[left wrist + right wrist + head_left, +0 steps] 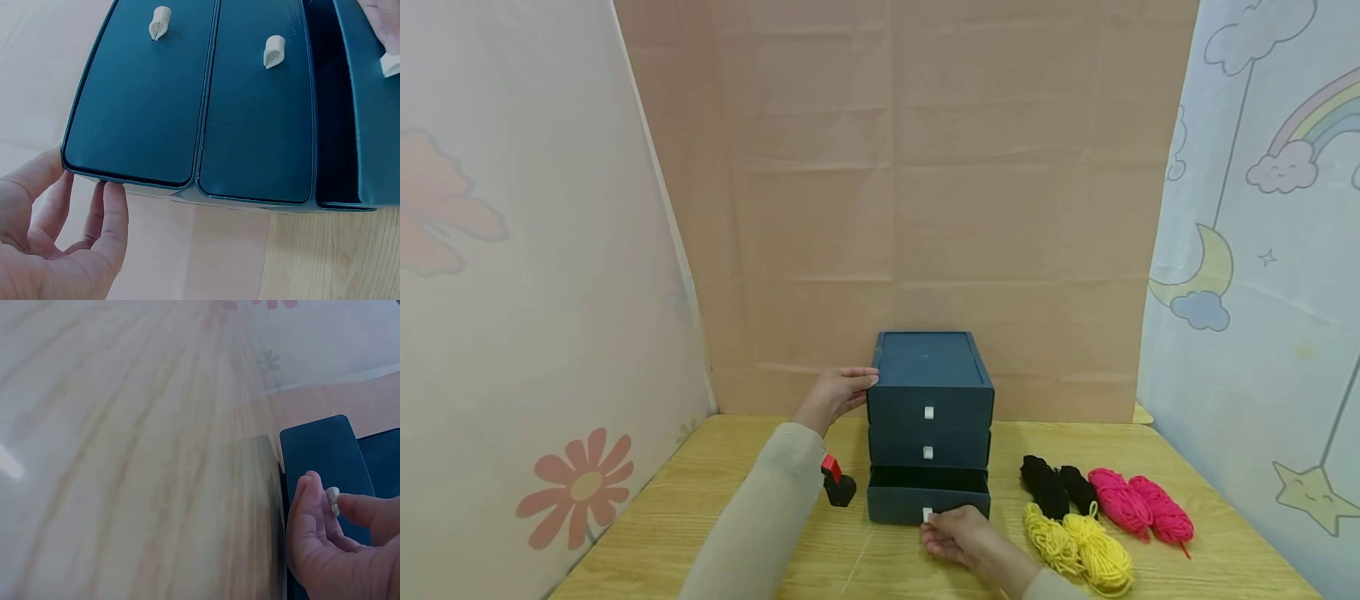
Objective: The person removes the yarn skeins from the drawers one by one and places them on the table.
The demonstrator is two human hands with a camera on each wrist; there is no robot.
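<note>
A dark blue desktop drawer unit (929, 360) stands on the table, with white pull tabs on its three drawers. Its bottom drawer (895, 505) is pulled partway out, and the inside that shows is dark. My right hand (964, 537) pinches that drawer's white pull tab (334, 501) between thumb and fingers. At the unit's upper left, my left hand (838, 392) touches the corner; in the left wrist view its fingers (114, 215) rest against the side and the thumb lies at the top edge. The top drawer (140, 100) and middle drawer (259, 125) are closed.
Right of the unit lie black yarn (1045, 487), yellow yarn (1078, 546) and pink yarn (1138, 504). A small black-and-red object (838, 483) sits left of the unit, partly behind the left sleeve. A brown backdrop (925, 208) hangs behind, with printed sheets on both sides.
</note>
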